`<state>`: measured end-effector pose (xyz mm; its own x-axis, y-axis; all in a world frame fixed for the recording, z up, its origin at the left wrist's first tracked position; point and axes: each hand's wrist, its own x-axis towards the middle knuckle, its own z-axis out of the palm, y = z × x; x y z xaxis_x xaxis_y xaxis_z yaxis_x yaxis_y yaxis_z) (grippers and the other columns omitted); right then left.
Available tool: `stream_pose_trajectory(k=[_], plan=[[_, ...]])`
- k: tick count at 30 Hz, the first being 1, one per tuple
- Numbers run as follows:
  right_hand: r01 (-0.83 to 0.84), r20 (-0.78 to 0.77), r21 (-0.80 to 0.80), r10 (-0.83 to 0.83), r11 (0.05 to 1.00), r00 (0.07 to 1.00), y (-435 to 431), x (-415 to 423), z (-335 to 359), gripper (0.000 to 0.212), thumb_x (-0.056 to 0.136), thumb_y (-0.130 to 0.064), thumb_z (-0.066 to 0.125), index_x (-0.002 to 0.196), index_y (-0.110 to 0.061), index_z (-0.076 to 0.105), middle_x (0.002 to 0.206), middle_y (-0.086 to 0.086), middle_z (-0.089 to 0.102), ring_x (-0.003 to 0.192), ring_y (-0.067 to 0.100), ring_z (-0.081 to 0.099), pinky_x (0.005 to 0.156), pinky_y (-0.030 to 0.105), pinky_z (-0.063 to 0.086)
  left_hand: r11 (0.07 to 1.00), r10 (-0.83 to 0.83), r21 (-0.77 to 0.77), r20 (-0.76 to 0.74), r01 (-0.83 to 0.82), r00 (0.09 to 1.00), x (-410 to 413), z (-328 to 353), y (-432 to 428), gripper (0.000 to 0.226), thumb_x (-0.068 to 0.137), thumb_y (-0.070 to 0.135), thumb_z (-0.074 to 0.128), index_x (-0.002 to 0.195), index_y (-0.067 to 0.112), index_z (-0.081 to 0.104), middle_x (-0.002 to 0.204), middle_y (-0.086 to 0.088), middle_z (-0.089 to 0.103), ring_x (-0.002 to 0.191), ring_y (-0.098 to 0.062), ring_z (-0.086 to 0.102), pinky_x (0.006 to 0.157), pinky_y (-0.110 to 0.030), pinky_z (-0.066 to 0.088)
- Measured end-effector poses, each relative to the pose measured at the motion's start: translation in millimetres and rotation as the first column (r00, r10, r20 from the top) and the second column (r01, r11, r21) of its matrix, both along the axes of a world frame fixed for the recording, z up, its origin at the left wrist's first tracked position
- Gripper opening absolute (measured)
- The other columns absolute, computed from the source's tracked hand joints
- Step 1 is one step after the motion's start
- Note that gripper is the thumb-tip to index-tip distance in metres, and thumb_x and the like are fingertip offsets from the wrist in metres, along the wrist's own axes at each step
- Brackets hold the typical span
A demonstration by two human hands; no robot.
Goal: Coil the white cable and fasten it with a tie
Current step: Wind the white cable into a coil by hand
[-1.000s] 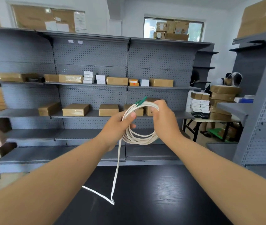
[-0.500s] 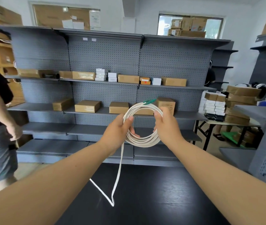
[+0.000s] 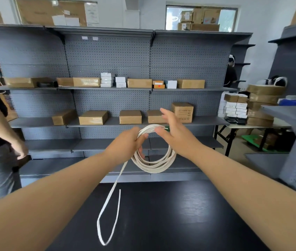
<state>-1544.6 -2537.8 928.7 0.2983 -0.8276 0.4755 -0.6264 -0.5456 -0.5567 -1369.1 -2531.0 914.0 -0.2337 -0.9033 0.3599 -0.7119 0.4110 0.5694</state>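
White cable (image 3: 153, 164) coil clamped in left hand (image 3: 125, 144), right hand (image 3: 177, 132) spread apart

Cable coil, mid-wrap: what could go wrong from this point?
Only the left hand grips the coil; the right hand is open, so loops could spring apart. The loose tail hangs doubled over the black table and may kink or snag when pulled in. No tie is visible, so fastening may mean letting go.

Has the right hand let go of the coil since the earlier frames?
Yes. The right hand now has its fingers spread off the coil, which the left hand holds.
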Motion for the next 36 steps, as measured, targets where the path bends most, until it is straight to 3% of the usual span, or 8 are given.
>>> stream_pose_trajectory(k=[5, 9, 15, 19, 22, 26, 33, 36], plan=[[0.022, -0.127, 0.108, -0.008, 0.994, 0.992, -3, 15, -4, 0.035, 0.097, -0.035, 0.039, 0.126, -0.017, 0.048, 0.112, 0.008, 0.062, 0.101, 0.021, 0.06, 0.092, 0.036, 0.045, 0.994, -0.094, 0.067, 0.052, 0.09, 0.994, 21, 6, -7, 0.024, 0.097, 0.033, 0.041, 0.08, 0.017, 0.045, 0.063, 0.001, 0.063, 0.059, -0.015, 0.068, 0.052, -0.019, 0.048], [0.057, -0.147, 0.057, -0.048, 0.997, 0.988, -4, 30, -8, 0.029, 0.098, -0.033, 0.037, 0.098, -0.01, 0.054, 0.075, 0.0, 0.052, 0.061, 0.017, 0.055, 0.063, 0.033, 0.043, 0.975, -0.141, 0.162, -0.086, 0.154, 0.986, 34, 6, -8, 0.024, 0.096, 0.033, 0.047, 0.08, 0.015, 0.049, 0.06, 0.0, 0.062, 0.058, -0.015, 0.068, 0.055, -0.022, 0.046], [0.168, -0.003, -0.103, -0.169, 0.98, 0.986, -6, 39, -12, 0.035, 0.098, -0.032, 0.038, 0.098, -0.003, 0.056, 0.085, 0.008, 0.057, 0.081, 0.025, 0.051, 0.066, 0.033, 0.032, 0.92, -0.122, 0.263, -0.513, 0.291, 0.849, 43, -5, -12, 0.007, 0.086, 0.015, 0.064, 0.09, 0.014, 0.058, 0.062, -0.002, 0.062, 0.059, -0.014, 0.065, 0.067, -0.028, 0.049], [0.231, 0.101, -0.159, -0.217, 0.96, 0.971, -5, 35, -16, 0.037, 0.098, -0.032, 0.038, 0.097, 0.0, 0.057, 0.087, 0.016, 0.061, 0.083, 0.029, 0.054, 0.066, 0.035, 0.032, 0.921, -0.09, 0.255, -0.597, 0.295, 0.797, 34, -13, -9, 0.011, 0.093, 0.021, 0.054, 0.099, 0.012, 0.056, 0.066, -0.006, 0.058, 0.059, -0.011, 0.061, 0.069, -0.025, 0.05], [0.216, 0.138, -0.156, -0.195, 0.964, 0.971, -2, 29, -19, 0.031, 0.098, -0.029, 0.039, 0.097, -0.004, 0.057, 0.08, 0.007, 0.057, 0.079, 0.024, 0.052, 0.061, 0.031, 0.027, 0.977, -0.049, 0.164, -0.458, 0.139, 0.887, 22, -13, -7, 0.018, 0.095, 0.033, 0.047, 0.104, 0.019, 0.054, 0.06, -0.001, 0.058, 0.068, -0.021, 0.062, 0.074, -0.032, 0.048], [0.179, 0.044, -0.113, -0.175, 0.977, 0.984, 2, 12, -21, 0.029, 0.098, -0.032, 0.036, 0.102, -0.009, 0.054, 0.069, -0.008, 0.048, 0.074, 0.021, 0.05, 0.063, 0.032, 0.033, 1.0, 0.016, 0.018, -0.244, -0.012, 0.97, 8, -6, -3, 0.025, 0.098, 0.033, 0.039, 0.106, 0.013, 0.052, 0.063, -0.001, 0.053, 0.059, -0.017, 0.062, 0.057, -0.022, 0.044], [0.264, -0.376, -0.407, -0.424, 0.874, 0.824, 8, -24, -17, 0.036, 0.098, -0.037, 0.031, 0.104, -0.013, 0.056, 0.1, 0.006, 0.061, 0.095, 0.029, 0.053, 0.075, 0.036, 0.034, 0.995, 0.05, -0.082, 0.003, -0.049, 0.999, -17, 4, 6, 0.025, 0.098, 0.032, 0.038, 0.095, 0.009, 0.048, 0.069, -0.001, 0.049, 0.058, -0.021, 0.063, 0.048, -0.024, 0.037], [0.178, -0.318, -0.239, -0.25, 0.955, 0.915, 12, -31, -18, 0.034, 0.097, -0.033, 0.036, 0.125, -0.016, 0.045, 0.118, 0.006, 0.056, 0.105, 0.026, 0.052, 0.084, 0.037, 0.039, 0.992, 0.058, -0.115, 0.105, -0.046, 0.993, -30, 8, 13, 0.026, 0.099, 0.029, 0.039, 0.097, 0.005, 0.049, 0.071, -0.002, 0.049, 0.07, -0.03, 0.065, 0.052, -0.03, 0.038]])
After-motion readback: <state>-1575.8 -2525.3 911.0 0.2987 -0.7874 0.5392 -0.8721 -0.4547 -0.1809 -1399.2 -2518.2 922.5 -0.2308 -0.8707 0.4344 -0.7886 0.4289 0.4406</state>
